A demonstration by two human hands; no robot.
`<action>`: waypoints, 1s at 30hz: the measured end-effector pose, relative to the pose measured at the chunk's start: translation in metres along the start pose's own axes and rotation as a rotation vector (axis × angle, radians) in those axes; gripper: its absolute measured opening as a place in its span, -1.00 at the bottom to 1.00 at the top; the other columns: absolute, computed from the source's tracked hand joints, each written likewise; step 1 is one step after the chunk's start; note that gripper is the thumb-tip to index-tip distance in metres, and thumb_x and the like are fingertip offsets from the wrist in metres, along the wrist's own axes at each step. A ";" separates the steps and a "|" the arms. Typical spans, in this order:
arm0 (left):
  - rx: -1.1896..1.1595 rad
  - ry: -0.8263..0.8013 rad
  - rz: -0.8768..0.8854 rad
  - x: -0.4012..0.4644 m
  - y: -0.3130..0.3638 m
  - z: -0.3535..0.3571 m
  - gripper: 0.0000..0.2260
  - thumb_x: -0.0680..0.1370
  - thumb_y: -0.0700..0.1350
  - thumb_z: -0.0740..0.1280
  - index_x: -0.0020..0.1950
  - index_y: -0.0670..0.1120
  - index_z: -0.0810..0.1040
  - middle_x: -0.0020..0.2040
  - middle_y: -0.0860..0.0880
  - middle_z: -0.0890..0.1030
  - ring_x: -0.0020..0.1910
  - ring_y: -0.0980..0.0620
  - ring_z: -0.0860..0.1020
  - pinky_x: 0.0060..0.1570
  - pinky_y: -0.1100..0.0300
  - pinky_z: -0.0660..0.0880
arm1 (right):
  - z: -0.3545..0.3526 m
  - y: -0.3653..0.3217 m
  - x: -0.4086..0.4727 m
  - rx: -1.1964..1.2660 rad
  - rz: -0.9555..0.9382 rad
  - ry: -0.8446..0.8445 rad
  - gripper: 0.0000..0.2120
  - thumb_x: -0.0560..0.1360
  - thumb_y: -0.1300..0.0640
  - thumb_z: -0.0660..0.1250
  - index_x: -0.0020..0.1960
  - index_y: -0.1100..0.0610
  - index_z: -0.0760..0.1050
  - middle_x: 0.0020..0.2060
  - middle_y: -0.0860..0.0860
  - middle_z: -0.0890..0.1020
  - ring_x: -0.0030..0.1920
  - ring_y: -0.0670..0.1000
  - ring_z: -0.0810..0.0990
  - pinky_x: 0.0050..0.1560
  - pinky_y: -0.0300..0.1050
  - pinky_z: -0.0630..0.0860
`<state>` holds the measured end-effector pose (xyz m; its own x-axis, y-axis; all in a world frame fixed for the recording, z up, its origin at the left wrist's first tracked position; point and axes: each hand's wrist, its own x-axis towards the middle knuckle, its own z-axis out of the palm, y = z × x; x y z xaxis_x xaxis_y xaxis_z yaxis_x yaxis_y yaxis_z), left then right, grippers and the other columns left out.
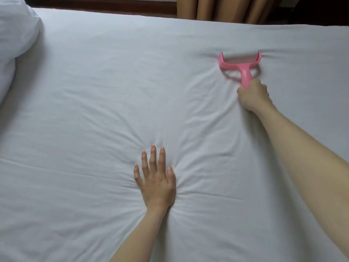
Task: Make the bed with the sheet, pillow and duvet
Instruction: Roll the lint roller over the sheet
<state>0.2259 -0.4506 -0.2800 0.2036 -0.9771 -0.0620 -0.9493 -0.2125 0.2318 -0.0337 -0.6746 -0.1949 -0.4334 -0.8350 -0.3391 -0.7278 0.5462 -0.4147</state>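
Note:
A white sheet (pixel 105 87) covers the whole bed, with creases fanning out around my hands. My left hand (pixel 155 178) lies flat on the sheet near the front middle, fingers straight and spread, pressing the mattress down. My right hand (pixel 253 96) reaches far to the right and grips the handle of a pink lint roller (pixel 240 62). The roller's head rests on the sheet and dents it. A white pillow (pixel 14 44) sits at the far left edge, partly out of frame. No duvet is in view.
Tan curtains (pixel 226 8) hang behind the far edge of the bed. A dark wooden strip (pixel 103 5) runs along the wall at the back left. The bed's far edge crosses the top of the view.

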 end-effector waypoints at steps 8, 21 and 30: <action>-0.007 -0.002 0.009 0.000 -0.003 0.002 -0.48 0.57 0.06 -0.01 0.55 0.09 0.11 0.57 0.07 0.11 0.55 -0.02 0.04 0.44 -0.12 -0.02 | 0.005 -0.011 0.006 -0.014 -0.007 -0.020 -0.56 0.53 0.07 0.17 0.32 0.29 0.27 0.25 0.28 0.42 0.19 0.32 0.46 0.15 0.13 0.44; -0.045 -0.144 0.014 0.002 0.010 -0.028 -0.47 0.56 0.07 -0.09 0.55 0.06 0.15 0.57 0.04 0.10 0.55 -0.03 0.01 0.41 -0.16 -0.05 | -0.029 0.093 -0.155 0.060 0.053 -0.120 -0.76 0.53 0.03 0.20 0.03 0.21 0.33 -0.16 0.10 0.46 -0.22 0.18 0.47 -0.26 -0.05 0.39; -0.156 -0.182 -0.308 -0.006 0.076 -0.023 -0.49 0.62 0.05 0.02 0.57 0.11 -0.01 0.59 0.06 -0.13 0.55 -0.01 -0.17 0.44 -0.15 -0.13 | -0.060 0.161 -0.169 0.039 0.209 -0.122 -0.77 0.49 0.08 0.18 0.06 0.21 0.36 -0.12 0.11 0.48 -0.21 0.17 0.50 -0.24 -0.07 0.43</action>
<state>0.1581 -0.4613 -0.2398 0.4143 -0.8521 -0.3199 -0.7995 -0.5087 0.3195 -0.1096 -0.4500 -0.1532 -0.5033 -0.6904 -0.5197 -0.6068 0.7106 -0.3563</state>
